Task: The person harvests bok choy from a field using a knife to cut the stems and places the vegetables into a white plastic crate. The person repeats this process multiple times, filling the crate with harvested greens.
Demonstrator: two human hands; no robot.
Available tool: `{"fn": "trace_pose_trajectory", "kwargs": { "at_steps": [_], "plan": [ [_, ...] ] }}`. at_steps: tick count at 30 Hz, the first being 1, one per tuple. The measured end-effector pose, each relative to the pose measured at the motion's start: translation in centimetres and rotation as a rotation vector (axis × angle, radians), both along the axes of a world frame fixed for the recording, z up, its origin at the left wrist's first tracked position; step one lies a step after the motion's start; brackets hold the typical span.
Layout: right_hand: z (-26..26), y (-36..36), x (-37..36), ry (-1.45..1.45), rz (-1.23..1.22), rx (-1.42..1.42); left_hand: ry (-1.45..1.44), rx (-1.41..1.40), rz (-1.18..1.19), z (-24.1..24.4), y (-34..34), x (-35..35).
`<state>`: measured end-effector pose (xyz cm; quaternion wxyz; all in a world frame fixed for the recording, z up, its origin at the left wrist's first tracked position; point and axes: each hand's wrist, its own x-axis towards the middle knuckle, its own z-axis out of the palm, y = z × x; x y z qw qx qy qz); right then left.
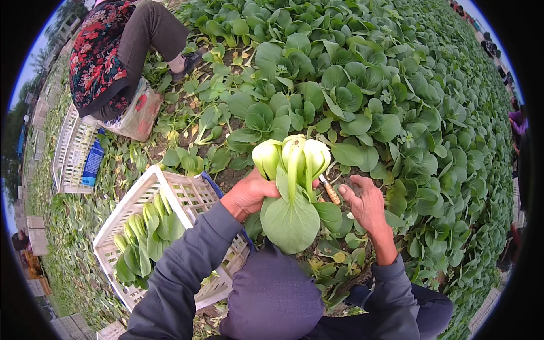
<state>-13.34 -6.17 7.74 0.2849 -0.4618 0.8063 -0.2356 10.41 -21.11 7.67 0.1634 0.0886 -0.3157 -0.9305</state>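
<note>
A bunch of bok choy [291, 199] is gripped in my left hand [254, 192], pale stem bases up and broad leaves hanging down. My right hand [365, 204] is just right of the bunch with thumb and forefinger apart, its palm side partly hidden. Between the bunch and that hand is a small knife [329, 190] with a wooden handle; what supports it cannot be told. Left of my knees a white plastic crate [169, 191] stands tilted in the view, with several bok choy [146, 238] lying inside it in a row.
Dense growing bok choy [425, 127] spreads ahead and to the right. A person [102, 63] in a floral top sits at the upper left, beside another white crate [73, 148]. Loose leaves and bare soil lie between us. More crates and people appear along the rim.
</note>
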Motion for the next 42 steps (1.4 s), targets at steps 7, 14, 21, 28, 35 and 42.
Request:
{"fn": "trace_pose_trajectory", "kwargs": {
  "at_steps": [7,14,21,28,35,42],
  "plan": [
    [4.2,-5.7,6.3,-0.556,0.135,-0.282,-0.097,-0.065,0.166,0.7,0.9,1.0],
    [2.7,-5.8,4.5,-0.277,0.055,-0.353,-0.124,-0.362,0.326,3.5,1.7,0.8],
    [9.9,-7.0,9.9,-0.380,0.219,-0.368,0.100,-0.230,0.228,3.7,2.4,5.7],
    [16.8,-6.6,16.9,-0.241,0.444,-0.124,0.072,-0.096,0.723,7.4,9.0,9.5],
    [20.1,-5.4,25.8,-0.581,0.616,-0.018,0.117,0.060,1.132,9.5,14.5,17.8],
    [17.1,-4.1,33.8,-0.371,1.016,0.160,-0.025,-0.032,1.350,11.3,17.4,22.5]
  ]
}}
